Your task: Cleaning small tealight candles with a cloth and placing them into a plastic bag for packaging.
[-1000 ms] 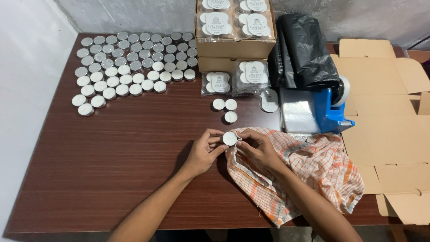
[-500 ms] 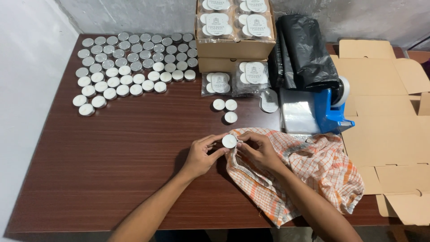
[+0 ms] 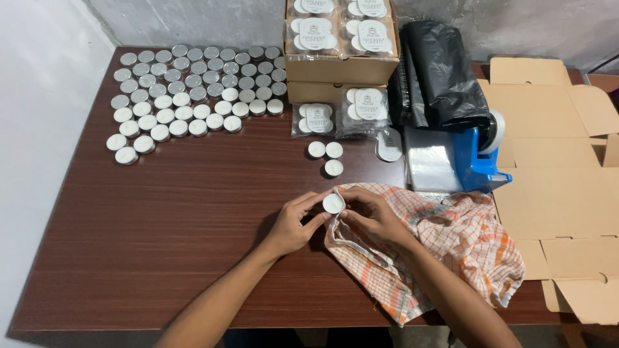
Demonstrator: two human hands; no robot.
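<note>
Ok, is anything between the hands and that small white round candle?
Nothing visible: the left hand and right hand both hold the small white candle by its rim, over the checked cloth.

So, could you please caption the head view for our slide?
Both hands, left hand and right hand, hold a small white tealight over a checked cloth on a brown table.

Both forearms are bare to the frame edge; no sleeves, gloves, rings or wristbands are visible on the left hand (image 3: 293,224) or right hand (image 3: 374,216).
</note>
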